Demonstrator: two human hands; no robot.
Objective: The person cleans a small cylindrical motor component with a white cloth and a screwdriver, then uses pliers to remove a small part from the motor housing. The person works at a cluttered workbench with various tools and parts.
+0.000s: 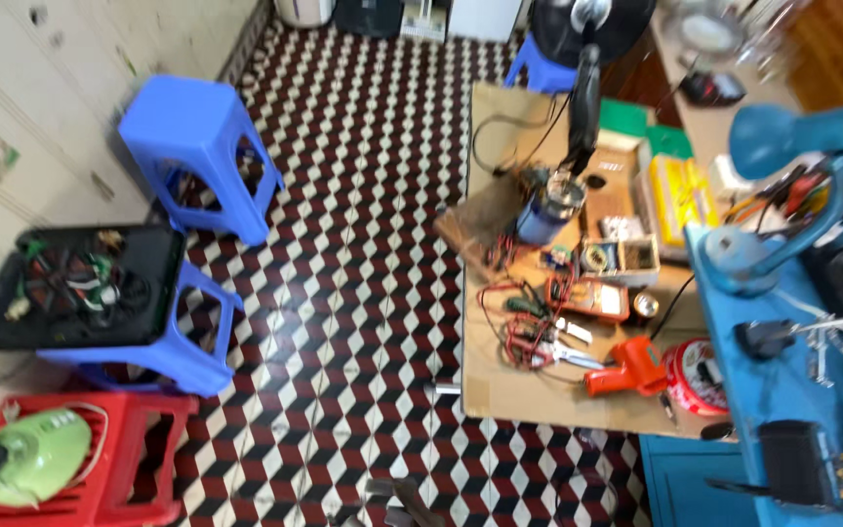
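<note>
Neither of the person's hands is seen in the head view, so whether the fingers are apart, together or clamped on anything cannot be told.

The orange soldering gun [629, 369] is taken as the landmark on the cardboard-covered surface [509, 390]. It lies near the front edge of that surface, its grip pointing toward the floor side. Just to its right sits a red and white round tin [700, 374]; just to its left, a tangle of red and black test leads [529, 337] is spread, with pliers [570, 353] lying in it. Behind the gun an orange multimeter [592, 298] lies flat, and farther behind stands a small blue motor [548, 210] beneath a black fan stand [582, 107]. A blue desk lamp [782, 195] rises well to the right.

The gun looks chunky and pistol-shaped, bright orange (its tip is too blurred to make out).

A risk is judged from this layout: the gun rests close to the surface's edge, and its cord cannot be traced, so a snagged lead could drag it off onto the tiled floor [343, 293]. If the tip is hot, the cardboard and the loose leads beside it could be scorched. Well to the left of the gun, 3 plastic stools are seen, 2 blue [197, 137] and 1 red [129, 459].
</note>
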